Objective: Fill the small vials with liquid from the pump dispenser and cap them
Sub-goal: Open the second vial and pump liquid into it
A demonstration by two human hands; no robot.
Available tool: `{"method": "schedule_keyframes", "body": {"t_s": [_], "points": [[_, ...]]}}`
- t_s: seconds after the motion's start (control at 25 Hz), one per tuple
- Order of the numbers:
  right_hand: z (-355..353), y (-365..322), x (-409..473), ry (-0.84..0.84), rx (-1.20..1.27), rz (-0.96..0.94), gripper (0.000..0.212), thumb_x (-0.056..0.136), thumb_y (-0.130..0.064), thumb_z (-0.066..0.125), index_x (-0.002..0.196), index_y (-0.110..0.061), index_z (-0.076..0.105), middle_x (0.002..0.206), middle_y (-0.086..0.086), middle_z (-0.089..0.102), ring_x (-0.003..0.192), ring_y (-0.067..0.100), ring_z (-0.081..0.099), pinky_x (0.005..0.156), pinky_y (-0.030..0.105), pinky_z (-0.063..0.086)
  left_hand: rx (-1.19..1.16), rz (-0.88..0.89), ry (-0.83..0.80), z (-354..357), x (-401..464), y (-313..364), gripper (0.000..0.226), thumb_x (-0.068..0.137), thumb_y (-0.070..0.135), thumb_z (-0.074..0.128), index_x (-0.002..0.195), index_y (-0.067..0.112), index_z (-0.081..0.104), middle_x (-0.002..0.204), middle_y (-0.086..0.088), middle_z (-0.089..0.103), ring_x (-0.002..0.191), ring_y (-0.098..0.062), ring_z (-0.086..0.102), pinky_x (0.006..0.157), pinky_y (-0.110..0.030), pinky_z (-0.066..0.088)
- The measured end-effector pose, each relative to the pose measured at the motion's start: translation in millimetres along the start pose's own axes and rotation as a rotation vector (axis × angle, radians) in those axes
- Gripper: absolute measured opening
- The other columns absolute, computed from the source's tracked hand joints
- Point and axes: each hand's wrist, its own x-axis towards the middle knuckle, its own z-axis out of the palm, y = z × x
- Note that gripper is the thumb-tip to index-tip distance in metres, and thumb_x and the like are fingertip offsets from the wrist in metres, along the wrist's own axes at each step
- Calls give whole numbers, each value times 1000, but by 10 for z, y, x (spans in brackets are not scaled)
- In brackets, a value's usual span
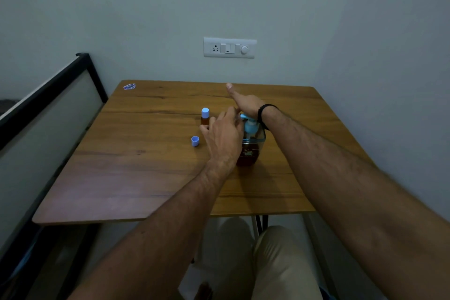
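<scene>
Two hands (225, 133) (244, 102) meeting at the pump (249, 124), centre frame.
Right palm flat, pressing it; left fingers curling at the spout, contents hidden; loose cap (195, 141) lying left.

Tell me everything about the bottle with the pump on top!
The pump bottle stands upright near the middle of the wooden table. Its body looks like clear plastic, partly filled with dark reddish-brown liquid, with a small sticker on the front. The pump top is light blue. The right hand presses on the pump, and the left hand covers its spout side.
</scene>
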Motion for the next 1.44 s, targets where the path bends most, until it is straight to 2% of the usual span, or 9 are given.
{"method": "schedule_keyframes", "body": {"t_s": [0.16, 0.32, 0.48, 0.68, 0.84, 1.04, 1.12, 1.2, 1.44], "points": [[71, 4, 21, 128, -25, -22, 101, 85, -90, 22, 126, -10, 68, 128, 12, 66, 105, 29, 63, 89, 42, 49, 2, -5, -9, 3, 3, -8, 11, 99, 33, 50, 104, 27, 57, 93, 8, 63, 91, -15, 56, 94, -44, 38], [-30, -85, -107, -42, -26, -8, 97, 89, -86, 21, 149, -14, 49, 150, 13, 48, 129, 32, 51, 93, 43, 39, 9, -4, -2, 6, 1, -6, 13, 99, 37, 51, 107, 29, 59, 90, 10, 62, 89, -14, 56, 94, -45, 40], [53, -46, -66, 76, -63, -39, 94, 93, -82, 20, 133, -8, 63, 136, 15, 61, 109, 30, 59, 84, 39, 42, -6, -5, -18, 9, -2, -12, 13, 98, 32, 53, 109, 28, 58, 92, 9, 62, 92, -14, 55, 95, -44, 39], [-82, -35, -122, -55, 2, 4, 96, 90, -85, 23, 131, -8, 63, 120, 5, 55, 105, 26, 52, 88, 41, 39, 10, -3, -19, -21, -7, 3, 11, 100, 37, 51, 103, 28, 56, 88, 9, 59, 88, -15, 54, 93, -45, 39], [42, 28, -23, 94, 13, -28, 97, 91, -84, 21, 113, -3, 71, 120, 15, 69, 96, 27, 64, 88, 42, 47, 1, -3, -21, -8, -5, -12, 8, 97, 34, 52, 101, 27, 55, 89, 8, 60, 89, -16, 55, 94, -46, 39], [-68, -44, -70, -61, 14, -7, 99, 88, -87, 21, 133, -8, 63, 122, 4, 57, 108, 26, 52, 93, 40, 40, 14, 7, -6, 2, 4, -10, 10, 98, 35, 55, 106, 29, 56, 91, 11, 61, 90, -14, 55, 96, -47, 40], [-13, -21, -55, 0, 3, -32, 98, 90, -85, 21, 135, -8, 62, 127, 6, 60, 109, 27, 55, 91, 40, 42, 3, 2, -13, 20, 15, -23, 11, 97, 34, 54, 107, 29, 57, 92, 11, 62, 91, -14, 55, 94, -45, 40], [57, -5, -38, 87, -14, -55, 99, 90, -85, 20, 134, -8, 63, 130, 11, 64, 105, 27, 60, 85, 38, 44, 2, 4, -18, 27, 11, -31, 12, 96, 33, 53, 107, 29, 57, 94, 10, 62, 92, -14, 55, 93, -43, 39], [-21, 5, -71, -2, 64, -50, 93, 93, -82, 20, 125, -8, 67, 110, 3, 55, 98, 22, 53, 86, 36, 38, 1, 9, -5, 17, 7, -24, 16, 99, 36, 51, 109, 27, 59, 93, 9, 62, 90, -14, 55, 92, -43, 39]]}}
